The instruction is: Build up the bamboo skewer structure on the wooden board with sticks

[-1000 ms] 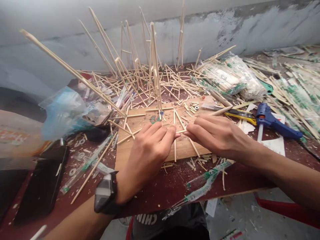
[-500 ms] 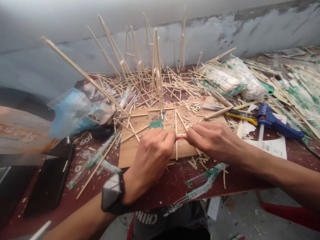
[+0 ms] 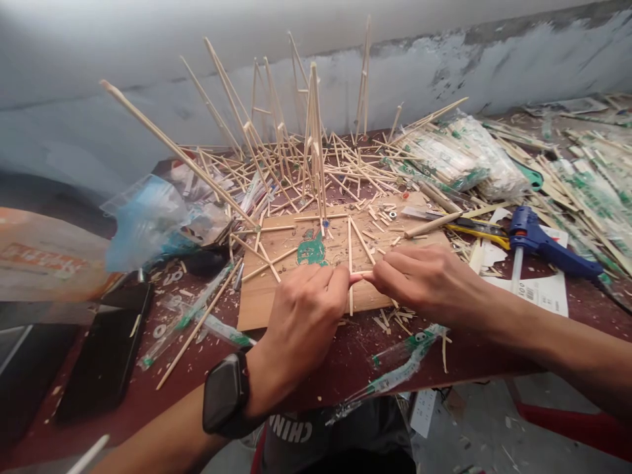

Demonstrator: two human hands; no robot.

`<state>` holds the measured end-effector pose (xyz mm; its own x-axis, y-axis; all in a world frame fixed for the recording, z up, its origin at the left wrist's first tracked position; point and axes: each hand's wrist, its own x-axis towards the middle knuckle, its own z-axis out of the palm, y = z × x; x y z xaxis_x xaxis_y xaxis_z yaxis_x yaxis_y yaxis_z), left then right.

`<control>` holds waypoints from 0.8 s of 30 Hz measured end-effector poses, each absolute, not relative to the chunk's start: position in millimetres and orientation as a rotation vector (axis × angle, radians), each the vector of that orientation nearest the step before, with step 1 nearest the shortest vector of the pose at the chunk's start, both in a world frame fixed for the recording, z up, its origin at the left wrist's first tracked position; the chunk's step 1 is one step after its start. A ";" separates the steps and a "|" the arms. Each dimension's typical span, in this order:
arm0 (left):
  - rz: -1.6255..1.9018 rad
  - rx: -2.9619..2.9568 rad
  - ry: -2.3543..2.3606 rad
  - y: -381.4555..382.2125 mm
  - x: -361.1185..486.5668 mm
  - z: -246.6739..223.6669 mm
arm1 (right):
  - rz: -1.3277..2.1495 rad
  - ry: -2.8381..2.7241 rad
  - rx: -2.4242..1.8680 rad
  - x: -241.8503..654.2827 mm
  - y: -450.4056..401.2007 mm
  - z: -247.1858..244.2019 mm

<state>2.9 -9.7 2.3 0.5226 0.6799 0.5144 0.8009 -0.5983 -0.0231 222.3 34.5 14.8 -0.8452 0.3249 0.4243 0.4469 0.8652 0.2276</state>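
Note:
Both my hands are closed on the two ends of a short wooden stick (image 3: 362, 274), thumbs nearly meeting over the near half of a wooden board (image 3: 257, 309). My left hand (image 3: 309, 309) wears a black smartwatch at the wrist and grips the left end. The right end is pinched by my right hand (image 3: 419, 276). Just beyond and below the fingers, two joined sticks (image 3: 350, 243) form a narrow V on the board. Behind them stands a tall, slim stick frame (image 3: 315, 131), its foot by a green painted patch (image 3: 311, 250).
A blue glue gun (image 3: 530, 237) and yellow utility knife (image 3: 478, 228) lie to the right, near packets of chopsticks (image 3: 444, 155). More stick frames and loose sticks crowd the back. A black phone (image 3: 106, 349) lies left; plastic wrappers (image 3: 405, 368) lie along the front edge.
The camera view has shifted slightly, so the scene sits a little further right and lower. Both hands keep hold of the stick, with hardly any movement over the board.

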 end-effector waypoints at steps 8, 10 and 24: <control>-0.789 -2.907 -1.215 -0.2 -3.4 5.5 | 0.131 -2.584 -0.480 230.2 55.7 19.5; -0.699 -2.962 -1.191 -0.7 -2.0 5.5 | 0.195 -2.497 -0.490 225.6 51.9 17.1; -0.710 -3.425 -0.892 -8.0 1.1 19.9 | 0.809 -2.393 -0.343 215.9 26.5 24.5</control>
<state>1.1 -8.0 19.9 0.8113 0.5323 0.2419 0.3549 -0.7771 0.5197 215.9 26.5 24.5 -0.7966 0.4082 0.4459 0.0537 0.7825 -0.6204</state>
